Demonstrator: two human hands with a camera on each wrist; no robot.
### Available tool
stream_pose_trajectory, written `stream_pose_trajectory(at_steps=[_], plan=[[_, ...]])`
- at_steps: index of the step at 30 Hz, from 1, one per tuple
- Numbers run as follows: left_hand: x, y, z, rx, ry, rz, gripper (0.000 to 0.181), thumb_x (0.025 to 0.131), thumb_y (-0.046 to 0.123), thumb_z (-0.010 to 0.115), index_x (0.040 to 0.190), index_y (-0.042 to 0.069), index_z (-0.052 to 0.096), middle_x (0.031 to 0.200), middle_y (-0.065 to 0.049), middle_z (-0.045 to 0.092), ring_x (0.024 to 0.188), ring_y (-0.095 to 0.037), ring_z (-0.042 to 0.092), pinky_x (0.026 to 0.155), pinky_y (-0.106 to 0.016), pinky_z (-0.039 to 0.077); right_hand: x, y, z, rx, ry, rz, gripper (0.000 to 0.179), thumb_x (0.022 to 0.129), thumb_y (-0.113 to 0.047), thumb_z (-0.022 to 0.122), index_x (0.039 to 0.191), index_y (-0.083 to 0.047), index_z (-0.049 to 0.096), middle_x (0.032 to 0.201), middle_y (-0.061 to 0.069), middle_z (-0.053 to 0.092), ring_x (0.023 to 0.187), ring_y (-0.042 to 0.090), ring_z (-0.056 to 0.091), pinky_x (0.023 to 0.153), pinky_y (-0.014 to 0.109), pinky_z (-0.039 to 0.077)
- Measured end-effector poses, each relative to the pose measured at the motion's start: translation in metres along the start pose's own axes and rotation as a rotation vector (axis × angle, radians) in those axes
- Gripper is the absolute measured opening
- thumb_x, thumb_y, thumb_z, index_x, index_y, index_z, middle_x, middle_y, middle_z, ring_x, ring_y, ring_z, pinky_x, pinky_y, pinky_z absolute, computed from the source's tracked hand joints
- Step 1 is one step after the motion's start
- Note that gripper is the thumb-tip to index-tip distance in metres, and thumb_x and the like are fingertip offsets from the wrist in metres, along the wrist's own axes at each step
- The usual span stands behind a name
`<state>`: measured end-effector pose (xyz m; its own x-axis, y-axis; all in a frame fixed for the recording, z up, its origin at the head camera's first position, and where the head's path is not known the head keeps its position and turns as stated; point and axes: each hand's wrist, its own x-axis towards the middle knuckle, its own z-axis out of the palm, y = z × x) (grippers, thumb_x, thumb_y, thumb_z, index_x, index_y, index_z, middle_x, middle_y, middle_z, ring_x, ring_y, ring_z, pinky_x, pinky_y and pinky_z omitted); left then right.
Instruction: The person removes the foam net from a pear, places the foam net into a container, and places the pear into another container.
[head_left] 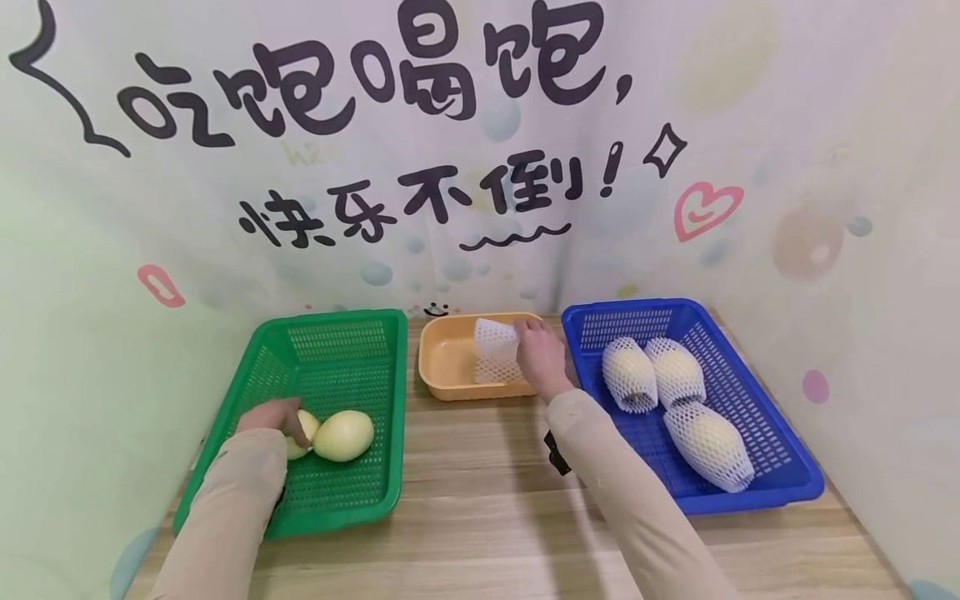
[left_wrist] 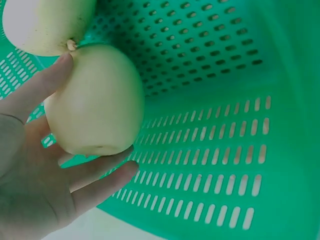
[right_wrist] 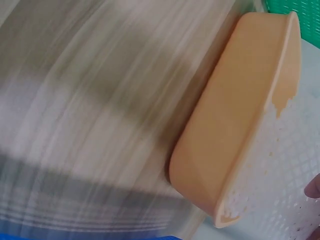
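Note:
My left hand (head_left: 272,415) reaches into a green basket (head_left: 400,400) and grips a pale yellow melon (left_wrist: 95,100). In the left wrist view the thumb lies near the stem end, and the fingers curl around the opposite end. A second bare melon (head_left: 343,436) lies right beside it. Over the orange container (head_left: 447,358), my right hand (head_left: 542,357) pinches a white foam net sleeve (head_left: 495,337) by its upper edge. The net hangs down into the container, and most of the right hand is outside the right wrist view.
On the right stands a blue basket (head_left: 637,467) with several melons; net-covered ones include the front melon (head_left: 708,446). All three containers stand on a wood-grain table (head_left: 465,500). A printed curtain (head_left: 420,267) rises directly behind them.

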<state>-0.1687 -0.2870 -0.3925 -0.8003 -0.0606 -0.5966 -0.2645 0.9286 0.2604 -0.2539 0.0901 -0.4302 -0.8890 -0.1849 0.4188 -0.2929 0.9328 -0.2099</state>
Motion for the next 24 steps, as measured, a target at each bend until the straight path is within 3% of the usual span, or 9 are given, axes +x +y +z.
stream_pose_trajectory(at_steps=[5,9,13,17,20,24], plan=[[0.000,-0.001,0.002,0.030,-0.049,0.004,0.076,0.071,0.020,0.073,0.128,-0.009,0.033,0.121,-0.036,0.032,0.110,-0.049,0.031,0.086,-0.049,0.034,-0.004,0.000,0.008,-0.048,0.009,-0.014,0.026,0.075,0.002,0.061,0.100,-0.005,0.061,0.097,0.013,0.058,0.095,0.029,0.052,0.066,0.040,0.049],[0.000,-0.003,0.003,0.060,-0.057,0.015,0.073,0.071,0.022,0.073,0.127,-0.007,0.036,0.119,-0.035,0.034,0.108,-0.048,0.034,0.083,-0.050,0.036,-0.006,0.000,0.011,-0.088,0.027,-0.032,0.035,0.070,-0.002,0.067,0.104,-0.003,0.059,0.107,0.018,0.052,0.102,0.034,0.045,0.075,0.042,0.045],[0.000,-0.004,0.004,0.060,-0.059,0.019,0.071,0.072,0.022,0.072,0.128,-0.005,0.036,0.121,-0.036,0.033,0.109,-0.049,0.033,0.082,-0.050,0.036,-0.006,0.000,0.012,-0.019,0.019,-0.079,0.042,0.066,-0.003,0.068,0.107,-0.003,0.057,0.110,0.017,0.050,0.104,0.034,0.043,0.085,0.043,0.039],[0.000,-0.004,0.003,0.062,-0.052,0.027,0.072,0.073,0.022,0.072,0.128,-0.006,0.036,0.121,-0.036,0.033,0.109,-0.050,0.032,0.082,-0.050,0.036,-0.007,0.001,0.013,0.041,-0.095,-0.202,0.037,0.067,0.000,0.063,0.104,-0.007,0.057,0.100,0.010,0.054,0.094,0.027,0.049,0.077,0.041,0.041],[-0.001,-0.004,0.004,0.052,-0.051,0.026,0.073,0.073,0.022,0.071,0.128,-0.007,0.035,0.122,-0.036,0.032,0.109,-0.050,0.032,0.083,-0.051,0.035,-0.010,0.000,0.015,0.026,-0.232,-0.272,0.029,0.070,-0.002,0.061,0.098,-0.010,0.059,0.091,0.005,0.055,0.084,0.023,0.053,0.069,0.039,0.043],[0.000,-0.005,0.006,0.046,-0.049,0.022,0.073,0.072,0.023,0.072,0.128,-0.006,0.035,0.122,-0.036,0.032,0.109,-0.050,0.032,0.082,-0.051,0.036,-0.014,-0.002,0.016,-0.010,-0.407,-0.269,0.022,0.077,-0.012,0.057,0.098,-0.010,0.064,0.092,0.005,0.061,0.086,0.024,0.057,0.079,0.040,0.041]])
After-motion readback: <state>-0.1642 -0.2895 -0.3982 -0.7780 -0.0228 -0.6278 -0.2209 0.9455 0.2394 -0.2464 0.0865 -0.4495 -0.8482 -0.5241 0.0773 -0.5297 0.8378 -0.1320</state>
